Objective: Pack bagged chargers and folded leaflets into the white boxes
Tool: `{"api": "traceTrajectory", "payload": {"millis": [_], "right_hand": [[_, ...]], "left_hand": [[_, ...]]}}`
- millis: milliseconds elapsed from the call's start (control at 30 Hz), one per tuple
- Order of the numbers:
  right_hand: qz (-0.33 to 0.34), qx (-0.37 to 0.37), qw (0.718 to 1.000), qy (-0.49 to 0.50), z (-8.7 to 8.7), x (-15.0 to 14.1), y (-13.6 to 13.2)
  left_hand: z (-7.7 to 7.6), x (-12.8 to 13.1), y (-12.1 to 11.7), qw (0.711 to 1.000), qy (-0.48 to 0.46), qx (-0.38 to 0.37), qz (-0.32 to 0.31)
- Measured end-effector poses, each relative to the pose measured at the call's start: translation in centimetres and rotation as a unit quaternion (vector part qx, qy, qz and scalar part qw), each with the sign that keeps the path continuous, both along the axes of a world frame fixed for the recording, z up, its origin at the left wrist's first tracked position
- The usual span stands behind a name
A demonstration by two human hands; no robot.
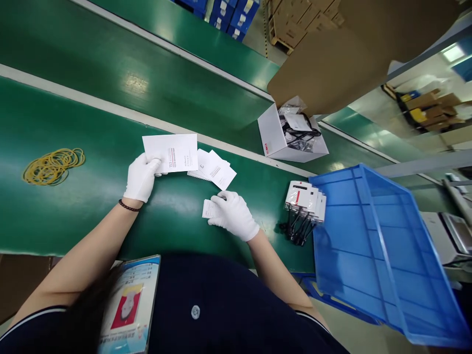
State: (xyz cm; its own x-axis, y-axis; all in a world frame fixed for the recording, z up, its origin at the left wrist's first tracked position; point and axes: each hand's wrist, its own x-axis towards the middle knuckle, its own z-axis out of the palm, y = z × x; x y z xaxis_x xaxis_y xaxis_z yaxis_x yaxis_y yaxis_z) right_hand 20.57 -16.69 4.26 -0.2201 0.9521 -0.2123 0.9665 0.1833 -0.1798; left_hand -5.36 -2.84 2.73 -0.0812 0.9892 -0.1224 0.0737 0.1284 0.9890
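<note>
White gloves cover both hands. My left hand (142, 178) is closed on the near left corner of a white printed booklet (173, 152), thumb on top, just above the green bench. Beside the booklet, several white leaflets (216, 169) lie fanned out on the bench, partly overlapped by its right edge. Nearer to my body, my right hand (233, 214) pinches a small white card (211, 209) with fine print. Part of this card is hidden under the fingers.
Yellow rubber bands (53, 167) lie in a heap at the left. A white box (291, 132) with cables and plastic bags stands beyond the rail. White devices with black cables (305, 201) rest beside a large blue crate (339, 231) at the right.
</note>
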Motion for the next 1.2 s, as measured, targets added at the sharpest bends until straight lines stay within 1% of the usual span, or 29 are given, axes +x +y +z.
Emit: {"api": "traceTrajectory", "payload": {"millis": [100,200,267,367,433,467,533,600,633,667,700,733,767,833,867,933,1000,1033,1100,1133,1167,1200], "right_hand": [[-0.022,-0.003,0.998,0.057,-0.2,0.1,-0.3],[-0.049,-0.01,0.988,0.147,0.5,0.7,-0.4],[-0.104,-0.017,0.972,0.212,1.1,1.0,-0.6],[-0.239,-0.035,0.926,0.291,1.8,1.1,-0.6],[-0.311,-0.03,0.893,0.324,1.8,1.0,-0.4],[-0.333,-0.024,0.878,0.343,1.7,0.8,-0.2],[-0.353,-0.019,0.85,0.39,1.5,0.5,0.1],[-0.353,-0.037,0.824,0.441,1.2,0.2,0.4],[-0.347,-0.054,0.818,0.456,1.0,0.0,0.5],[-0.339,-0.07,0.82,0.455,0.9,-0.2,0.5],[-0.326,-0.085,0.831,0.442,0.7,-0.3,0.6],[-0.304,-0.094,0.85,0.42,0.6,-0.4,0.5],[-0.273,-0.095,0.875,0.388,0.3,-0.5,0.5],[-0.224,-0.066,0.924,0.303,-0.4,-0.7,0.3],[-0.213,-0.044,0.943,0.252,-0.8,-0.8,0.2],[-0.211,0.002,0.966,0.147,-1.6,-1.0,0.0],[-0.189,0.04,0.977,0.086,-2.2,-1.2,-0.1],[-0.165,0.057,0.981,0.082,-2.4,-1.3,-0.2],[-0.133,0.099,0.98,0.108,-2.5,-1.3,-0.2],[-0.134,0.113,0.975,0.134,-2.4,-1.3,-0.3],[-0.153,0.118,0.967,0.168,-2.3,-1.3,-0.3],[-0.185,0.113,0.954,0.207,-2.2,-1.2,-0.4]], "left_hand": [[-0.2,0.2,-0.2,1.0,0.006,0.001,-0.002],[-0.3,0.3,-0.2,1.0,-0.001,-0.004,0.005],[-0.4,0.2,-0.2,1.0,0.002,-0.003,0.009],[-0.5,0.3,-0.4,1.0,0.017,0.005,0.005],[-0.4,0.4,-0.7,0.999,0.039,0.009,-0.001],[-0.3,0.6,-0.9,0.999,0.053,0.011,-0.004],[0.0,0.9,-1.4,0.996,0.084,0.02,-0.01],[0.2,1.2,-1.8,0.993,0.109,0.034,-0.017],[0.3,1.3,-2.0,0.992,0.117,0.038,-0.02],[0.4,1.5,-2.2,0.991,0.124,0.039,-0.023],[0.5,1.6,-2.3,0.991,0.128,0.038,-0.025],[0.6,1.6,-2.4,0.99,0.132,0.036,-0.025],[0.7,1.7,-2.4,0.99,0.135,0.034,-0.025],[0.6,1.6,-2.3,0.989,0.142,0.038,-0.022],[0.6,1.6,-2.3,0.988,0.145,0.042,-0.02],[0.4,1.5,-2.1,0.987,0.149,0.049,-0.017],[0.2,1.4,-2.0,0.987,0.151,0.052,-0.016],[0.1,1.4,-2.0,0.987,0.151,0.052,-0.015],[0.1,1.4,-2.0,0.986,0.155,0.053,-0.015],[0.1,1.4,-2.0,0.986,0.158,0.055,-0.015],[0.1,1.4,-2.1,0.985,0.159,0.058,-0.014],[0.2,1.4,-2.1,0.986,0.157,0.061,-0.013]]}}
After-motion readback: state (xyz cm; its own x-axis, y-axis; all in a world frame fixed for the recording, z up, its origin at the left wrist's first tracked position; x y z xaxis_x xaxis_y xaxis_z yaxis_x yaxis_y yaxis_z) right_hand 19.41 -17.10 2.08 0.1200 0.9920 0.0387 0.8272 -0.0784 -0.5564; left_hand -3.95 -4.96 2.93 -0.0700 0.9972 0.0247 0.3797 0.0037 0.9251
